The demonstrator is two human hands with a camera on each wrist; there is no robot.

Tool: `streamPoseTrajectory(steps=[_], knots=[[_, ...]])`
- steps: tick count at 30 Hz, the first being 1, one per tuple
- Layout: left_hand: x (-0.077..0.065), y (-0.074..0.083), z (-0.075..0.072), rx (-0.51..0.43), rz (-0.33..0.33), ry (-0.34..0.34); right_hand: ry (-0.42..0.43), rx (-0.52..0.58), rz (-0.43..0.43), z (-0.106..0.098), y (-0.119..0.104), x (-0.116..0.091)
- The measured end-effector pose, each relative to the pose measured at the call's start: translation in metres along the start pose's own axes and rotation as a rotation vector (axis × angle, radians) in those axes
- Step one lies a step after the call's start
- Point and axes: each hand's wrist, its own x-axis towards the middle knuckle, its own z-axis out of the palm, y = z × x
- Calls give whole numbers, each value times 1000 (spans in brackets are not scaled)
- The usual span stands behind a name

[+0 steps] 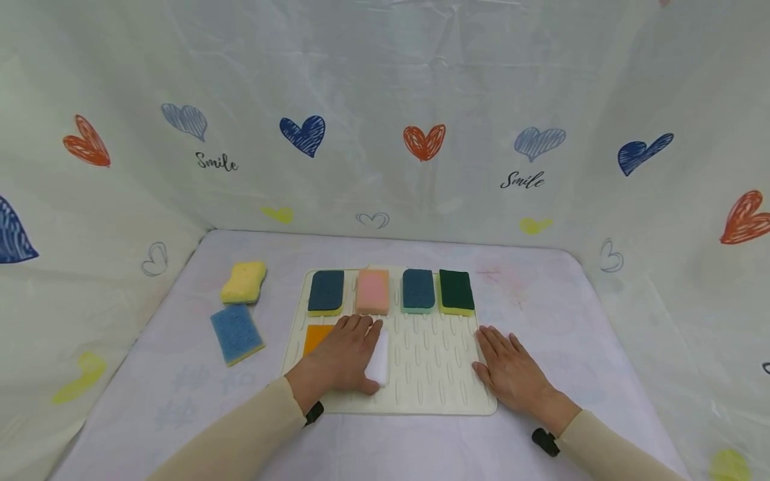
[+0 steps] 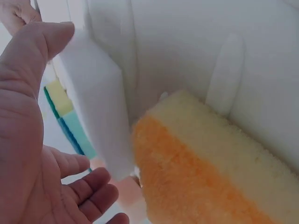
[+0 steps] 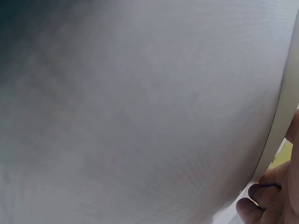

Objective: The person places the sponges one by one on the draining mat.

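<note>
My left hand (image 1: pixel 344 353) lies over a white foam sponge (image 1: pixel 377 361) on a cream mat (image 1: pixel 445 394). Its thumb is at the near end and its fingertips toward the far end. From the left wrist, the thumb tip overlaps a corner of the white sponge (image 2: pixel 96 88), and the fingers are relaxed, not wrapped round it. An orange-topped sponge (image 2: pixel 182 177) with a pale yellow base sits just left of the white one, partly hidden by the hand in the head view. My right hand (image 1: pixel 511 371) rests at the mat's right edge, fingers extended.
Along the mat's far side stand a dark blue sponge (image 1: pixel 326 291), a pink one (image 1: pixel 373 291), a blue one (image 1: pixel 418 290) and a dark green one (image 1: pixel 456 290). Left of the mat are a yellow sponge (image 1: pixel 243 282) and a blue one (image 1: pixel 236 333). A printed curtain (image 1: pixel 373 180) rises behind.
</note>
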Motion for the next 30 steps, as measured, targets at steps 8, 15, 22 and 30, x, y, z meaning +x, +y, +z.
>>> streamPoseTrajectory(steps=[8, 15, 22, 30], knots=[[-12, -19, -12, -35, -3, 157, -12, 18, 17, -1, -1, 0], [-48, -81, -29, -32, -89, 280, -19, 14, 14, -1, -2, 0], [-90, -152, -25, 31, -215, 268, -20, 10, 14, -1, -2, 0], [-112, -186, 1, 132, -182, 299, -9, 14, 9, 1, 0, 0]])
